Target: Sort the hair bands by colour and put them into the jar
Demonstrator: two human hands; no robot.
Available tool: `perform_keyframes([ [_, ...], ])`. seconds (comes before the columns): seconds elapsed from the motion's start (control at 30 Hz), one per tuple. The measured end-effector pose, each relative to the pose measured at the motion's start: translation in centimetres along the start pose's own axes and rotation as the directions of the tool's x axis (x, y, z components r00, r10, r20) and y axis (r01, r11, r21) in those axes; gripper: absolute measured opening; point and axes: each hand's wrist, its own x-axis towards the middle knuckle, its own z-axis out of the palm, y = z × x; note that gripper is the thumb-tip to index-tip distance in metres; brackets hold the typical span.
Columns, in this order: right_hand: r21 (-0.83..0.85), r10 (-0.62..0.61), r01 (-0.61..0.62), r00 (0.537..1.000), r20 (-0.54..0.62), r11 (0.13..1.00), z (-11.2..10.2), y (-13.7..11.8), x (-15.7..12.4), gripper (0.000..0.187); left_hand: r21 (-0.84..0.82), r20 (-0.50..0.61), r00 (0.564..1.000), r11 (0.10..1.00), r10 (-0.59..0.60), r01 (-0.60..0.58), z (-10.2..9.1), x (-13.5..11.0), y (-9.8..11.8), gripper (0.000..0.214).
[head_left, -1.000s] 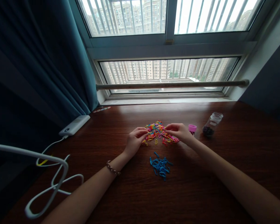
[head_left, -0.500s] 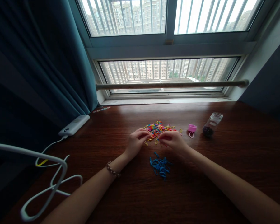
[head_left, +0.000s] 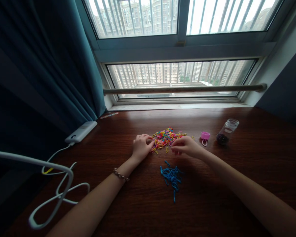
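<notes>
A heap of small multicoloured rubber bands [head_left: 166, 136] lies on the brown wooden table. My left hand [head_left: 142, 147] rests at the heap's left edge, fingers curved and thumb apart, with nothing visible in it. At the right edge, my right hand [head_left: 187, 146] reaches in with its fingers slightly parted; no held band can be made out. A few pink bands show beneath its fingertips. Nearer to me is a separate pile of blue rubber bands [head_left: 172, 176], with one blue band stretching out from its near side.
To the right are a pink cap [head_left: 205, 135] with a pale loop and a tilted clear jar [head_left: 227, 131] with dark contents. A white power bank [head_left: 81, 132] and white cable [head_left: 70, 177] occupy the left. A window and metal rail [head_left: 187, 89] stand behind.
A blue band now lies at the near end of the blue pile. My left hand has drawn slightly back and its fingers have loosened; my right hand's fingers have parted.
</notes>
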Motion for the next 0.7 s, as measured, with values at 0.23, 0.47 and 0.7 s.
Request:
perform_keyframes([
  [0.23, -0.542, -0.162, -0.114, 0.885, -0.436, 0.833, -4.4, 2.4, 5.7, 0.017, -0.033, 0.124, 0.992, 0.999, 0.030, -0.026, -0.2, 0.0, 0.6, 0.013],
  [0.47, -0.593, -0.098, -0.180, 0.909, -0.406, 0.784, -4.1, 4.4, 10.1, 0.012, -0.105, 0.142, 0.988, 0.993, 0.063, -0.048, -0.1, 0.1, 0.5, 0.012],
  [0.7, -0.597, -0.101, -0.184, 0.905, -0.413, 0.781, -4.1, 4.9, 9.8, 0.008, -0.323, 0.104, 0.993, 0.943, -0.049, 0.080, 0.6, 0.5, -0.7, 0.015],
])
